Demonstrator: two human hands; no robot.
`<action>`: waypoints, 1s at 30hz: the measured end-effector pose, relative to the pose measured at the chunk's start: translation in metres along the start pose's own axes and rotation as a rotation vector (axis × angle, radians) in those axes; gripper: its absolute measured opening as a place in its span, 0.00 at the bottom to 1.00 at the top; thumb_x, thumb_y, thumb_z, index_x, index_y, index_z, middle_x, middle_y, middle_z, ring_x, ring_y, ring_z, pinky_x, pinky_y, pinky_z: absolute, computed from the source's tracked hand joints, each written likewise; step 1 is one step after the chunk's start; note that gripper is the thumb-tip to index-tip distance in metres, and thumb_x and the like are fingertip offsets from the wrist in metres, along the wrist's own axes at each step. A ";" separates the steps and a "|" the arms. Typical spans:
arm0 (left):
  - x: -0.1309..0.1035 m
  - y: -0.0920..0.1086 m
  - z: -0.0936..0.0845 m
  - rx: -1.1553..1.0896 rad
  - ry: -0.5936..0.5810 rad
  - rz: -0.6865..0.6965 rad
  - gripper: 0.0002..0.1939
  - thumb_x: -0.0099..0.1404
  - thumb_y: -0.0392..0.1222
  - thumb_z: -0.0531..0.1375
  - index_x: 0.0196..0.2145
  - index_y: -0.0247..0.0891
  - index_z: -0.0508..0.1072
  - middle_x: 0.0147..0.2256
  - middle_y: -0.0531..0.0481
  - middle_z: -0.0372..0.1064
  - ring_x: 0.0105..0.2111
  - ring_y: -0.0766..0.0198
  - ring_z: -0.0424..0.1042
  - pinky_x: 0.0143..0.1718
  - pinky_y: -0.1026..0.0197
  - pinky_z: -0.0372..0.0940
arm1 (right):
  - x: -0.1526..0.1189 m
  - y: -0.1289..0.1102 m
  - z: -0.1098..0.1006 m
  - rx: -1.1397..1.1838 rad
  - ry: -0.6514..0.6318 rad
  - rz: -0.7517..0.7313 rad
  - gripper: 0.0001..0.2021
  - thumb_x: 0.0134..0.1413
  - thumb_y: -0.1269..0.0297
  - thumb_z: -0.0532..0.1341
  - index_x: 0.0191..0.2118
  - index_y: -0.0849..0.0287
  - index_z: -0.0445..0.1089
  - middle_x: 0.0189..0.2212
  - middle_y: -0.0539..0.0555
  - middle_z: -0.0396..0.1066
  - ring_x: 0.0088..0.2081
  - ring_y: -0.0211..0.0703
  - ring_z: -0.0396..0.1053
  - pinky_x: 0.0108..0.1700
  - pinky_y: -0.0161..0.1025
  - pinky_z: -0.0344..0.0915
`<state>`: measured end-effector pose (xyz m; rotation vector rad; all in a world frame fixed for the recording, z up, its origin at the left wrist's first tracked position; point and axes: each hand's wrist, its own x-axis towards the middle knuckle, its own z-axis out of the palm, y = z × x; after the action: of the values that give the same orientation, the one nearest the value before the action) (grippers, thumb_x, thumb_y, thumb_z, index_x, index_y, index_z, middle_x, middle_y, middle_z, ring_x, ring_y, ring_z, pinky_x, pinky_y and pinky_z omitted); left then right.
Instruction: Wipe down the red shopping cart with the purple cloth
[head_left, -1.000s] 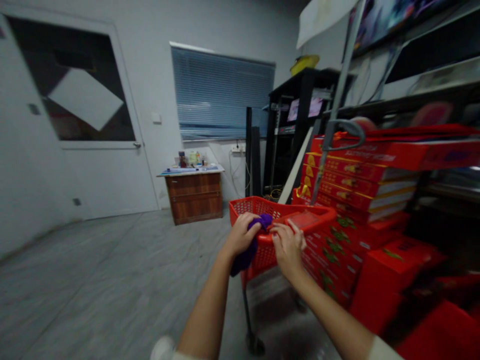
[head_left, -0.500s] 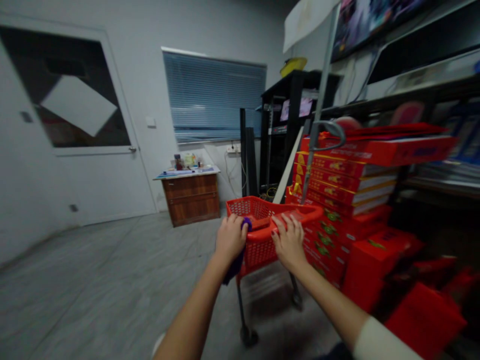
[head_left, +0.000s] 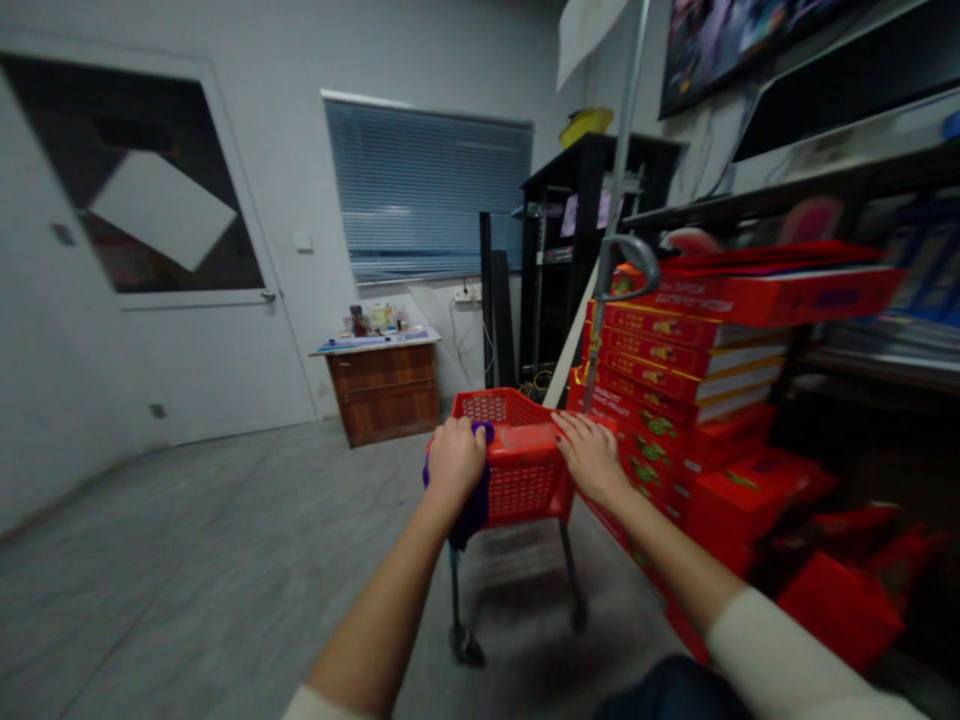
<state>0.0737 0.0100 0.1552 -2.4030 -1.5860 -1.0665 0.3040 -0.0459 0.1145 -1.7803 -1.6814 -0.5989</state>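
A red plastic shopping cart (head_left: 525, 490) with perforated basket walls stands in front of me on grey legs with wheels. My left hand (head_left: 456, 462) is closed around a purple cloth (head_left: 472, 515) at the left end of the cart's handle, and the cloth hangs down below the fingers. On the right end of the handle, my right hand (head_left: 592, 455) lies with its fingers stretched out flat over the red plastic. Only part of the basket's inside shows behind the handle.
Close on the right rise stacked red boxes (head_left: 660, 400), with red bags on the floor. A metal pole (head_left: 619, 180) bearing a white sheet stands beside the cart. Farther back are a wooden cabinet (head_left: 386, 398), a black rack (head_left: 600, 165) and a white door (head_left: 217, 370) at left.
The cart has swung round and shifted left, its handle now squarer to me. Both hands have stayed on it. The metal pole has also moved left in view.
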 end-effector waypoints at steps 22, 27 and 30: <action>-0.006 0.042 0.008 -0.090 -0.072 0.385 0.09 0.67 0.42 0.54 0.43 0.40 0.68 0.46 0.44 0.68 0.47 0.55 0.65 0.53 0.52 0.60 | -0.022 -0.012 -0.010 0.083 -0.021 -0.104 0.24 0.64 0.59 0.49 0.64 0.47 0.57 0.60 0.55 0.63 0.56 0.52 0.59 0.55 0.54 0.55; 0.008 0.005 -0.004 -0.062 -0.085 0.260 0.09 0.67 0.43 0.54 0.42 0.39 0.69 0.44 0.44 0.68 0.45 0.56 0.67 0.50 0.53 0.62 | -0.023 0.010 -0.015 0.138 -0.065 -0.150 0.25 0.65 0.56 0.47 0.66 0.50 0.54 0.62 0.56 0.61 0.60 0.51 0.57 0.58 0.52 0.55; 0.004 0.002 0.000 0.017 0.012 0.114 0.10 0.68 0.42 0.52 0.42 0.36 0.69 0.43 0.41 0.68 0.45 0.54 0.66 0.50 0.51 0.61 | -0.026 0.003 -0.005 0.207 -0.057 -0.125 0.25 0.66 0.58 0.45 0.66 0.50 0.53 0.62 0.57 0.60 0.60 0.50 0.57 0.58 0.52 0.55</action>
<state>0.0767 0.0127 0.1580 -2.4384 -1.4295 -1.0408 0.3055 -0.0678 0.0992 -1.5682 -1.8329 -0.4135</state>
